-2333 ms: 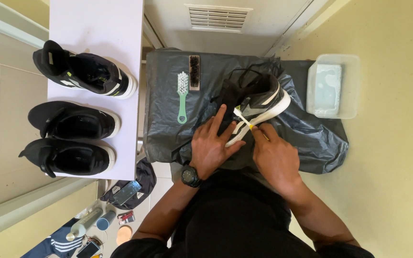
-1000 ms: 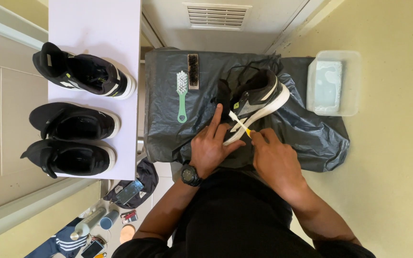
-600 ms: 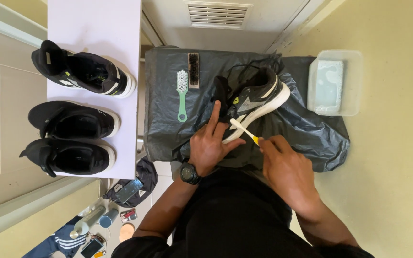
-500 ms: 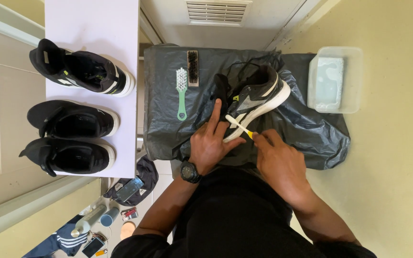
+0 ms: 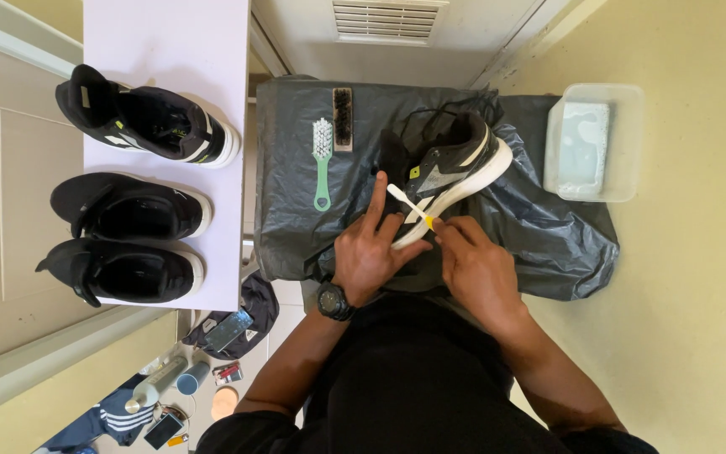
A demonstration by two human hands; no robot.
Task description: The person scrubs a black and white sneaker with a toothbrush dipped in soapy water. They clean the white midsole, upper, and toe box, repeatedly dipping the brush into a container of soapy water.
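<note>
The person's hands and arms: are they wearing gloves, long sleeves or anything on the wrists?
No gloves: both the left hand and the right hand are bare, and the forearms are uncovered. A black wristwatch with a round face sits on the left wrist. The right wrist carries nothing. The clothing below is black.

Green brush [image 5: 322, 161], dark brush [image 5: 342, 118] — three black shoes [image 5: 123, 220], tub [image 5: 591, 141]

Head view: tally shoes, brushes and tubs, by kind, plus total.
Shoes: 4 – one sneaker on the black plastic sheet, steadied by the left hand; three black shoes on the white shelf.
Brushes: 3 – toothbrush in the right hand, green brush, dark brush.
Tubs: 1 – clear tub.
Total: 8
</note>
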